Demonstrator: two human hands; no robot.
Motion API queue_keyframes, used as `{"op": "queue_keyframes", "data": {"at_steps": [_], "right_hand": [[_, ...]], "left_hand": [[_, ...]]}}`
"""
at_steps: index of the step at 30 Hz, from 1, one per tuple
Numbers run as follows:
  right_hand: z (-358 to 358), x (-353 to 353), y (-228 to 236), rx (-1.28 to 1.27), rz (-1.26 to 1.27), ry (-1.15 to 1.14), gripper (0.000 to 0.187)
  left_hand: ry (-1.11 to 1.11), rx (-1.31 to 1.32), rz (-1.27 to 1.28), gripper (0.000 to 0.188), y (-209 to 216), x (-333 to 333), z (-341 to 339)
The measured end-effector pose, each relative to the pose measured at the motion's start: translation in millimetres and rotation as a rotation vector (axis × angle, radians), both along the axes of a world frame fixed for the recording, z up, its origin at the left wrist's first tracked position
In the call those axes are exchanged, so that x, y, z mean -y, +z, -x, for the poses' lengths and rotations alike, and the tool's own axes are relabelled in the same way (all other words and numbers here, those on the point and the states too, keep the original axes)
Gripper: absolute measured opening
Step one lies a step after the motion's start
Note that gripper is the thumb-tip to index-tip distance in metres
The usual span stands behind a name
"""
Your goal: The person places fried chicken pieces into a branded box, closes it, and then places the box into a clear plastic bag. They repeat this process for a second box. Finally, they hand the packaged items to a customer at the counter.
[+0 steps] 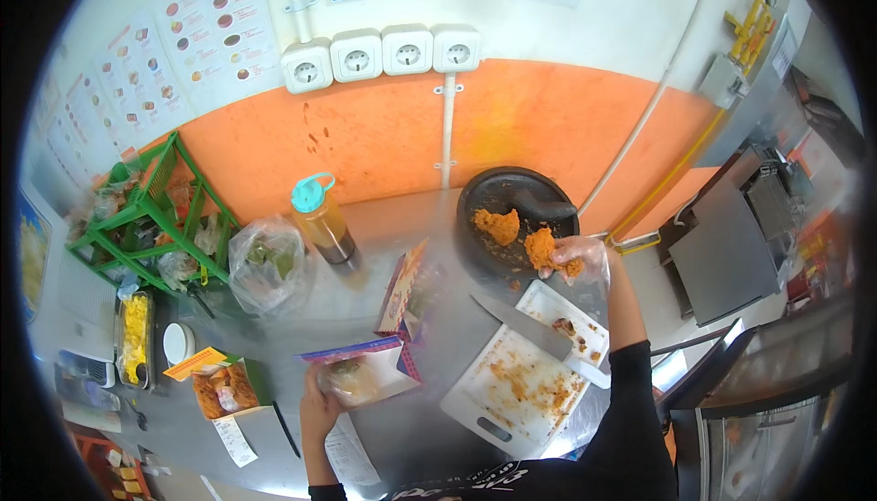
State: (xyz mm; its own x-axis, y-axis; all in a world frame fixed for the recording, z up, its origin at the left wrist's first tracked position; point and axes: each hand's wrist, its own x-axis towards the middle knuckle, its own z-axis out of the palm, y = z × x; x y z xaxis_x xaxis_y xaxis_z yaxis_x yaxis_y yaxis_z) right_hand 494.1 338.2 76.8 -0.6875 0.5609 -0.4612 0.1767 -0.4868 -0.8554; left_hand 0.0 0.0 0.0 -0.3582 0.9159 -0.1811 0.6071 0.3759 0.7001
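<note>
My right hand (585,262), in a clear plastic glove, grips a piece of fried chicken (541,247) over the right side of a dark stone mortar (475,254). Another piece of fried chicken (496,226) lies inside the mortar. My left hand (318,407) is closed on the left side of an open cardboard meal box (402,361). Inside that box sits a clear plastic-wrapped pale bundle (352,382). Just behind it stands a second open box (398,298). Below the mortar, a large knife (523,326) rests across a stained white cutting board (512,391).
An amber bottle with a turquoise lid (315,192) stands near the wall, beside a plastic bag of green leaves (268,265). Farther left are a green rack (174,218), a tray of yellow pieces (135,337), a white tub (178,343) and a filled food box (224,390). Paper slips (235,442) lie near the front.
</note>
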Motion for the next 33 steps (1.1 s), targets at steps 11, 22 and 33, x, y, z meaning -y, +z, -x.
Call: {"op": "queue_keyframes", "data": {"at_steps": [11,22,33], "right_hand": [[119,178,43,-0.212,0.025,0.132,0.062],[299,224,-102,0.146,-0.247,0.028,0.055],[329,265,-31,0.773,-0.875,-0.257,0.075]], "left_hand": [[-0.168,-0.119,-0.414,0.067,-9,1,7],[-0.155,0.047,-0.295,0.07,1,10,11],[-0.193,0.118,-0.281,0.078,3,12,17]]}}
